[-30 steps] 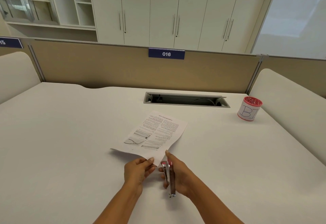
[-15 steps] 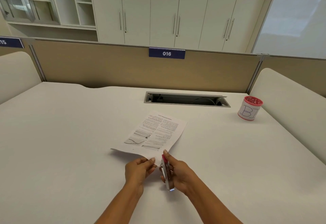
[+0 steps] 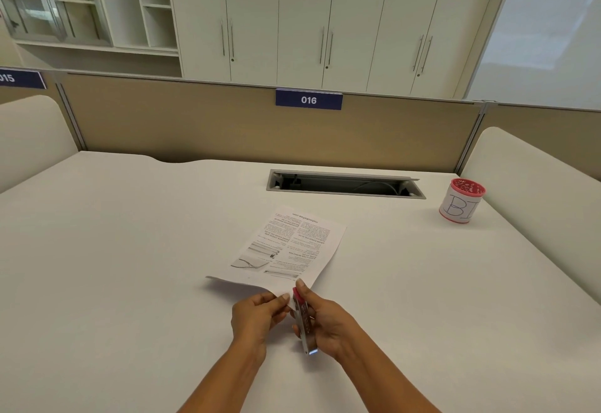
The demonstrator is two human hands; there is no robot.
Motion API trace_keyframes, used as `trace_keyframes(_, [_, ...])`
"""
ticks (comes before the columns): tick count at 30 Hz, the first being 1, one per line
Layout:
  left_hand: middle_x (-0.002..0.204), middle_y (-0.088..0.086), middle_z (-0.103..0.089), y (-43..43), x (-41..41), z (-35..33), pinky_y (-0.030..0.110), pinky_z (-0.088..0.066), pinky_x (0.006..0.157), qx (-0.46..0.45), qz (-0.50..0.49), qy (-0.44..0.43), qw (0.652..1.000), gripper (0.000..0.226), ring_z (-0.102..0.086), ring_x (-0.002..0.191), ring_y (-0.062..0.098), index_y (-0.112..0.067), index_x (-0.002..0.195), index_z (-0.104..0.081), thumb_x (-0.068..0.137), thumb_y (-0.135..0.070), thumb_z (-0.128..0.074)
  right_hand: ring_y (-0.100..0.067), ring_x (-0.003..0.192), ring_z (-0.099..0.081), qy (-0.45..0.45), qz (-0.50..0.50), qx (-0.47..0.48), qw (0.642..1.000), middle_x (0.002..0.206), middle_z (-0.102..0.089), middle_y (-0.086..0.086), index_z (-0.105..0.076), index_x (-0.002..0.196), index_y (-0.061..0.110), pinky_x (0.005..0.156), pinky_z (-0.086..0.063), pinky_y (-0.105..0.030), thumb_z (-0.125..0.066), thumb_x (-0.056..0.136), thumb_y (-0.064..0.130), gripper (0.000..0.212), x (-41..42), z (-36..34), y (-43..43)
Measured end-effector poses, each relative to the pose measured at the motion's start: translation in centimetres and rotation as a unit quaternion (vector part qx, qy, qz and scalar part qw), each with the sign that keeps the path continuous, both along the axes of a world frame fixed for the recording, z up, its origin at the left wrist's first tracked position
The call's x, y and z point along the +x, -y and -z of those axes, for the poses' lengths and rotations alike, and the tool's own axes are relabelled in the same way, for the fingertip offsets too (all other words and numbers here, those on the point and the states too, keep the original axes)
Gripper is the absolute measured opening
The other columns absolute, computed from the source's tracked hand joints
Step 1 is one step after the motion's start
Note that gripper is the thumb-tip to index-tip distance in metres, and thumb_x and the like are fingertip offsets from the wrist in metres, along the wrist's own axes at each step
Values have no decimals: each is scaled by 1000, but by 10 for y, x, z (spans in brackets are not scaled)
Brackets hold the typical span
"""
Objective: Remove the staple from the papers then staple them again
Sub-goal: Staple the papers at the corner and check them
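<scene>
The printed papers (image 3: 289,246) lie on the white desk (image 3: 130,250), text upside down to me, with the near corner lifted. My left hand (image 3: 257,315) pinches that near corner between thumb and fingers. My right hand (image 3: 325,321) grips a metal stapler (image 3: 304,321) with a red tip, turned on its side, its red end at the paper corner beside my left thumb. The staple itself is hidden by my fingers.
A red-rimmed white cup (image 3: 461,201) marked with blue letters stands at the back right. An open cable slot (image 3: 344,184) is set in the desk behind the papers. A tan partition (image 3: 195,126) closes off the back; padded side panels (image 3: 536,191) flank the desk.
My right hand has rolled the stapler from flat to on its side and brought its red tip up against the paper corner. My left hand keeps its pinch.
</scene>
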State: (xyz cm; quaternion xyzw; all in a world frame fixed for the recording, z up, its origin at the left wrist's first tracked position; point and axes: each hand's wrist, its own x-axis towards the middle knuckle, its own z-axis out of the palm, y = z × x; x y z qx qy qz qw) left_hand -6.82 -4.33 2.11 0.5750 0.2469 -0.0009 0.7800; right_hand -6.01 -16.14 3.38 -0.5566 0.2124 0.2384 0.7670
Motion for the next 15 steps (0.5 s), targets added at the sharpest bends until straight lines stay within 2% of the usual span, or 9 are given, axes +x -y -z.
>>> trace_keyframes(4, [63, 11, -65, 0, 0, 0, 15, -55, 49, -3, -5, 0, 1000, 9, -66, 48, 12, 2, 68, -65, 72, 3, -73, -17, 62, -60, 6, 9, 4, 1000, 57, -67, -4, -70, 71, 7, 53, -49, -27, -75, 69, 40, 33, -1, 2, -2])
trace_keyframes(9, [52, 6, -66, 0, 1, 0, 16, -55, 48, -15, -8, 1, 1000, 12, -66, 47, 11, 1, 65, -65, 71, 4, -74, -20, 61, -57, 11, 23, 2, 1000, 64, -66, -9, -70, 66, 6, 55, -49, -29, -76, 65, 42, 36, -1, 3, -4])
trace_keyframes(12, [55, 7, -67, -1, 2, 1, 17, -56, 49, -16, -1, 0, 1000, 10, -67, 49, 14, 2, 67, -66, 71, 3, -74, -21, 58, -55, 17, 18, -3, 1000, 63, -66, -9, -71, 64, 7, 58, -49, -30, -77, 59, 46, 40, -2, 2, -2])
trace_keyframes(15, [53, 5, -67, -2, 2, 1, 16, -55, 49, -18, 8, -1, 1000, 10, -67, 50, 13, 2, 66, -66, 71, 2, -74, -21, 58, -54, 22, 16, -15, 1000, 68, -65, -11, -71, 69, 5, 57, -50, -29, -76, 64, 45, 41, -2, 2, -1])
